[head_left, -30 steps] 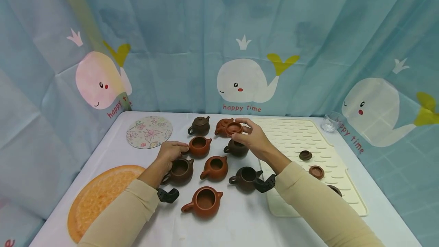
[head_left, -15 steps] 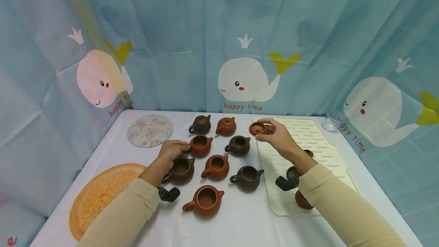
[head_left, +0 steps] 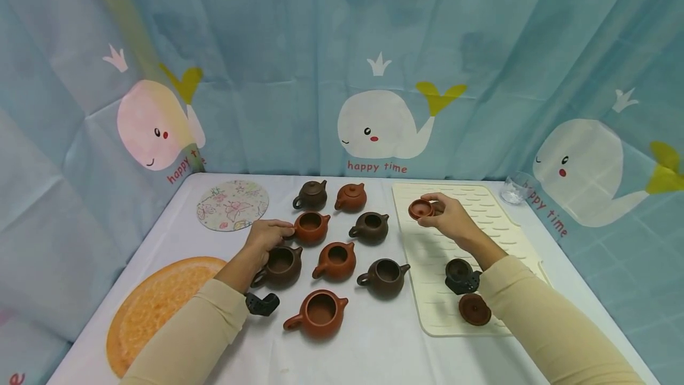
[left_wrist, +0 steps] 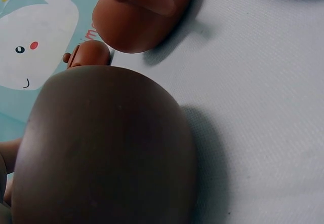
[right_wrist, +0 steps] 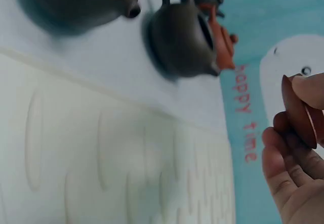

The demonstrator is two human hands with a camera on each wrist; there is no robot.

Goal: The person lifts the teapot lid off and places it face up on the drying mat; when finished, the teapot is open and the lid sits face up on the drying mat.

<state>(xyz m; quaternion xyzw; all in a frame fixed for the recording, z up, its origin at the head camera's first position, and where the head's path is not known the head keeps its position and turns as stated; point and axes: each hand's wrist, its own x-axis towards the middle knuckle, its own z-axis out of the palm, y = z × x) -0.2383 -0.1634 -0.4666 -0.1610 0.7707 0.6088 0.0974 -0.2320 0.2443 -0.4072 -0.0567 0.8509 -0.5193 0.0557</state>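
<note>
My right hand (head_left: pixel 451 221) pinches a small reddish-brown teapot lid (head_left: pixel 421 209) above the left part of the cream drying mat. In the right wrist view the lid (right_wrist: pixel 299 113) is tilted on edge between thumb and fingers. My left hand (head_left: pixel 264 239) holds the handle side of a lidless red clay teapot (head_left: pixel 312 229), hiding its handle. Just in front of that hand sits a dark brown open teapot (head_left: pixel 280 267), whose body fills much of the left wrist view. Two lids lie on the mat, one dark (head_left: pixel 458 268) and one reddish-brown (head_left: pixel 474 309).
More open teapots stand mid-table, among them a red one (head_left: pixel 320 314) and a dark one (head_left: pixel 385 278). Two lidded teapots, dark (head_left: pixel 311 196) and red (head_left: pixel 351 197), are behind. Also here are a floral mat (head_left: pixel 232 205), a round orange mat (head_left: pixel 160 296) and a clear glass (head_left: pixel 515 189).
My right hand has carried the lid rightward, from over the back teapots to above the drying mat. My left hand has stayed at the red teapot.
</note>
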